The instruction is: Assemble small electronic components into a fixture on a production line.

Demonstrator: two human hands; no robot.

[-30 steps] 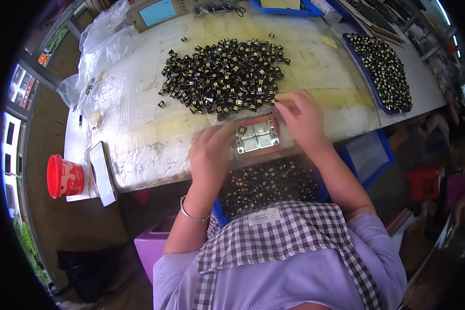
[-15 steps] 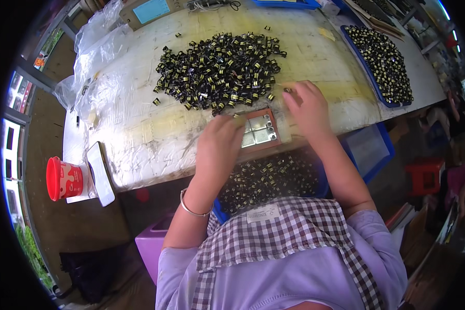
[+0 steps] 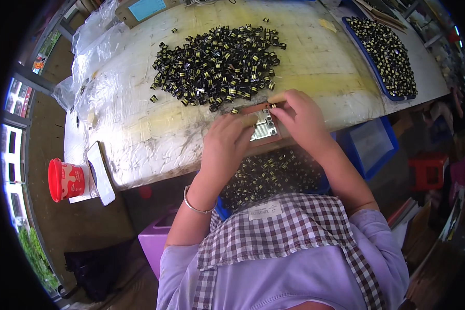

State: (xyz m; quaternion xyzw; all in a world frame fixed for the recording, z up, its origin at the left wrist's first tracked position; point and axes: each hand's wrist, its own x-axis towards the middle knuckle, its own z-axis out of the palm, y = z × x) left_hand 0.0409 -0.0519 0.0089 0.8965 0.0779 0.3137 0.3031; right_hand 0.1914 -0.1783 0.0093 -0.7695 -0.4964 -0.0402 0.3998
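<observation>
A small reddish-brown framed plate with pale ribbed panels and round dark spots on its right side lies near the table's front edge. My left hand rests over its left part, fingers drawn together, fingertips on the panels; what they may hold is hidden. At the plate's upper right corner, my right hand pinches a small black-and-yellow coil-like part between thumb and forefinger. Just beyond both hands spreads a large heap of the same black-and-yellow parts. One loose part sits by my left fingertips.
A blue tray full of similar parts stands at the right. Below the table edge, more parts fill a blue bin by my lap. A phone and a red tub are at the left edge; clear plastic bags lie behind them.
My right hand has moved left with the small part, from beside the heap to the plate's upper corner. My left hand has shifted slightly right, further over the plate.
</observation>
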